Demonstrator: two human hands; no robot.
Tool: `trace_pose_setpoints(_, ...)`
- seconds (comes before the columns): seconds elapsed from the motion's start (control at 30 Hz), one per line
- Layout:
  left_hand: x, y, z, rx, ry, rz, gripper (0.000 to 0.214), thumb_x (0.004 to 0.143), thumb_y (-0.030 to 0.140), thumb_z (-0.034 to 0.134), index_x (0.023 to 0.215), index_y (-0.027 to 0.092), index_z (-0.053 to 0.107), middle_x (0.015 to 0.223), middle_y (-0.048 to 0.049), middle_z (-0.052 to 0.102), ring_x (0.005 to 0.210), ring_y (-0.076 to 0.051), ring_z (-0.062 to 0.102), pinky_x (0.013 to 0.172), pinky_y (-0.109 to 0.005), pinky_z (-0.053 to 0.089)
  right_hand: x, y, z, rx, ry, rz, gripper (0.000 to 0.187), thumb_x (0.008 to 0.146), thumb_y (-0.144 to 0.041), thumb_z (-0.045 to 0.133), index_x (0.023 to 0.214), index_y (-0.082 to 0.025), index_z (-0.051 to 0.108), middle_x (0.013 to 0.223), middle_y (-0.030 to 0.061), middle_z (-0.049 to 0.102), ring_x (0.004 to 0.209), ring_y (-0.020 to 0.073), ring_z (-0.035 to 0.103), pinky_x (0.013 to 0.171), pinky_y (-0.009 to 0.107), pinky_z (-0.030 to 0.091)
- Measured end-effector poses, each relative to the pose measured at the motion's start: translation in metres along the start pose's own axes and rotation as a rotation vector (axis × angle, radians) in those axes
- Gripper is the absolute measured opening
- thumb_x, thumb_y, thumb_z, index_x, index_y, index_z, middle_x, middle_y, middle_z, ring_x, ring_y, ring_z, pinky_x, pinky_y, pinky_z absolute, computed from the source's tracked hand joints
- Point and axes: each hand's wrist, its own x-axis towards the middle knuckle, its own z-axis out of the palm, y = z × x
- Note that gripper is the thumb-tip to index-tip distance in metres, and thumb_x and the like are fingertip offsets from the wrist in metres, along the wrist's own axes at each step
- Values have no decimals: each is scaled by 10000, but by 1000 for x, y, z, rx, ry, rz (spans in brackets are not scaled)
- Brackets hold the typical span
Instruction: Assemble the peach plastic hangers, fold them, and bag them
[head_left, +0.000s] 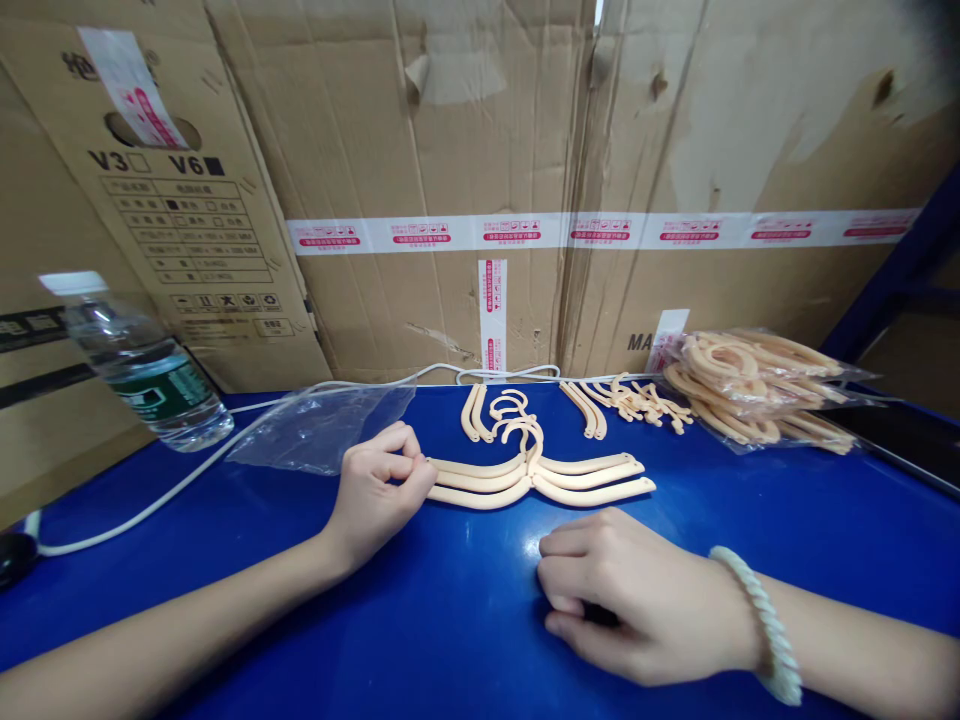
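Several peach plastic hangers (534, 477) lie stacked on the blue table (465, 620), hooks pointing away from me. My left hand (379, 490) rests at their left tips, fingers curled in a pinch touching the ends. My right hand (630, 600) lies on the table just in front of the stack, fingers curled under, with a white bead bracelet (757, 625) on the wrist. What its fingers hold, if anything, is hidden. A clear plastic bag (319, 430) lies flat behind my left hand.
Loose hanger parts (622, 403) and a bag full of hangers (757, 385) sit at the back right. A water bottle (142, 365) lies tilted at the left beside a white cable (157, 500). Cardboard boxes (480, 180) wall off the back.
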Motion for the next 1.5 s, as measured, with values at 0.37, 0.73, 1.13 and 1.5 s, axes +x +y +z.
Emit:
trace_pose_setpoints(0.37,2,2,-3,7,-22,-23,417,778,123,481,368,185,431,447,25,526,455,-119,520,513,-261,417,0,0,0,4,11,-2,196,848,-186,540,724,-219,393,721,-17,497,622,124,419,564,259,300)
trace_pose_setpoints(0.73,7,8,-6,-20,-63,-49,546,862,155,376,321,216,396,366,41,527,403,-117,530,711,-327,483,0,1,2,4,8,0,201,837,-185,547,716,-221,389,720,-19,489,616,124,418,562,253,308)
trace_pose_setpoints(1.13,43,-11,-17,138,-282,85,189,892,221,544,1060,181,622,681,32,690,611,-148,654,619,-237,490,6,19,-45,45,457,214,74,925,-261,506,937,-190,520,665,-37,539,566,111,479,556,235,369)
trace_pose_setpoints(1.5,86,-35,7,260,-777,346,308,779,43,647,1021,227,697,999,-41,725,981,-221,659,883,-333,497,69,106,-80,-103,177,678,208,941,-328,601,1044,-154,646,1031,48,667,869,184,650,771,360,551)
